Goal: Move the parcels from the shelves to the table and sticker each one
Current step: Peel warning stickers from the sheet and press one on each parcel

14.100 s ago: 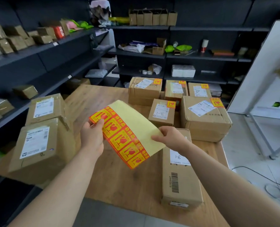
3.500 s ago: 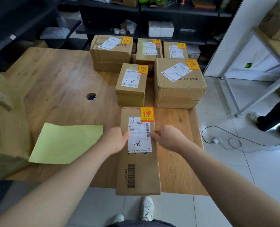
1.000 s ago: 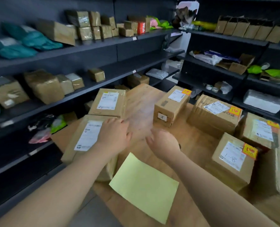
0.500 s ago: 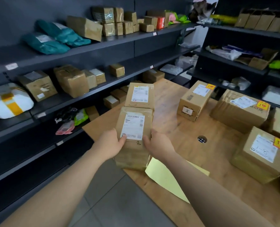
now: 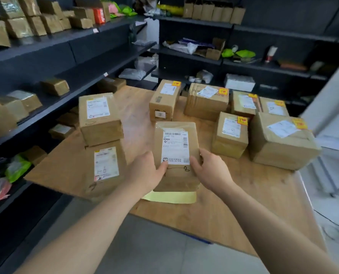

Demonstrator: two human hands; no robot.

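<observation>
I hold a brown cardboard parcel (image 5: 176,147) with a white shipping label over the middle of the wooden table (image 5: 263,196). My left hand (image 5: 144,172) grips its near left side and my right hand (image 5: 210,171) its near right side. It carries no orange sticker. The yellow sticker sheet (image 5: 170,197) lies on the table under it, mostly hidden. Two more unstickered parcels sit at the table's left: one upright (image 5: 99,117) and one flat (image 5: 105,165). Several parcels with orange stickers (image 5: 279,139) stand at the far right.
Dark shelves (image 5: 51,42) along the left hold several more taped parcels and bags. Back shelves (image 5: 243,64) carry boxes, tape rolls and green bags. A white frame (image 5: 327,107) stands at the right, and a cable lies on the grey floor.
I have lifted the parcel off the stack at the table's left edge and carried it to the right, over the yellow sheet. My view has swung right toward the table.
</observation>
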